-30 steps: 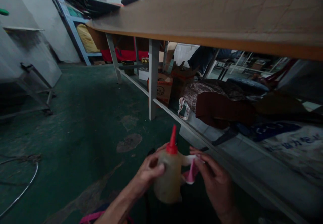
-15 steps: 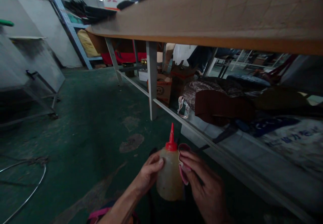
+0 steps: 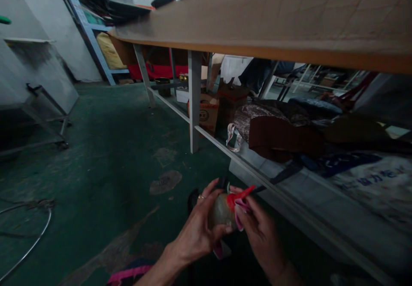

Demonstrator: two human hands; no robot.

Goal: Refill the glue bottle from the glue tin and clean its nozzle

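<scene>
A cloudy plastic squeeze bottle (image 3: 222, 213) with a red pointed nozzle cap (image 3: 240, 195) is tilted, its tip towards the upper right. Wrapped round the bottle's body is my left hand (image 3: 206, 219), a ring on one finger. My right hand (image 3: 257, 221) is closed on a pink cloth (image 3: 240, 213), pressed against the bottle's shoulder just below the red cap. More pink material shows beneath the bottle, partly hidden by my left hand. The far side of the bottle is out of sight.
A long table (image 3: 257, 15) with a brown covering runs overhead to the right. Its grey leg (image 3: 194, 105) and low rail stand ahead. Under it lie cardboard boxes (image 3: 207, 112), dark cloth (image 3: 283, 138) and a printed white sack (image 3: 376, 183). A metal cart (image 3: 48, 114) stands left.
The bottle has tipped from upright to leaning right. My left hand has shifted further round its body, and my right hand has brought the pink cloth up to the cap.
</scene>
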